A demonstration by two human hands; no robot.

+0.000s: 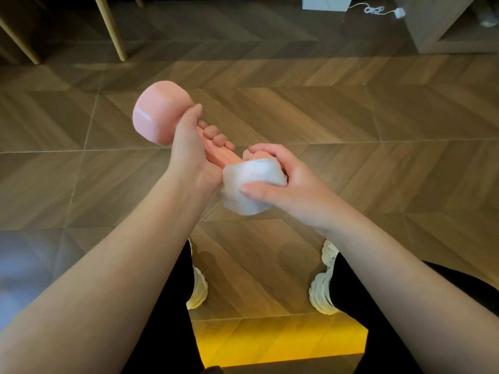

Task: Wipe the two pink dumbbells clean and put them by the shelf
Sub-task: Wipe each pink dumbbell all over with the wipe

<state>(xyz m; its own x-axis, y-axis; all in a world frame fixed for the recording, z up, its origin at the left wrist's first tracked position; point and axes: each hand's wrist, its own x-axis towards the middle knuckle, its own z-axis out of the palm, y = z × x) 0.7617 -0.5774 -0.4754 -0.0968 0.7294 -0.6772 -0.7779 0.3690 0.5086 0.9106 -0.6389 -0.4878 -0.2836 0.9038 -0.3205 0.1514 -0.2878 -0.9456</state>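
Wiping step, one dumbbell (155, 112). Your left grip (189, 149) clasps its middle; right grip (280, 182) clutches wipe (251, 182) round near end. Next, likely: work wipe toward far head.

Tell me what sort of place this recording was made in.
Probably a room in a home rather than a gym: a chevron wood-look floor, slim wooden furniture legs, a low grey open unit, and a white cable lying on the floor.
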